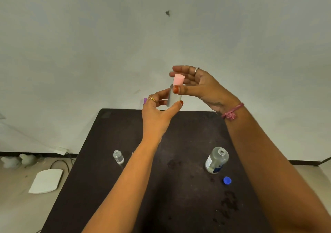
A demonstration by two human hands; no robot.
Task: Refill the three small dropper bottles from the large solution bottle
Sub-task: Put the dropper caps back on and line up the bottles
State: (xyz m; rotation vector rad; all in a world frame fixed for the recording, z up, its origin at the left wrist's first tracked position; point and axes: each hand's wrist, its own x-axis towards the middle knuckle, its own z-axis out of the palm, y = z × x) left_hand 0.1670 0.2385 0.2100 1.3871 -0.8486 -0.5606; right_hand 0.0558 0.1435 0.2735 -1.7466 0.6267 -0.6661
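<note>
My left hand (157, 107) grips a small clear dropper bottle (173, 96) raised in front of the wall, above the table's far edge. My right hand (195, 84) pinches the pink cap (178, 79) at the top of that bottle between thumb and fingers. A purple thing (145, 100) peeks out behind my left hand. A second small dropper bottle (118, 157), uncapped, stands on the dark table (161, 188) at the left. The large solution bottle (217, 160) stands open at the right, its blue cap (227, 180) lying beside it.
Dark wet spots (228, 206) mark the table near the blue cap. On the floor to the left lie a white board (47, 181), a black cable (59, 163) and pale bags (18, 160). A plain wall fills the background.
</note>
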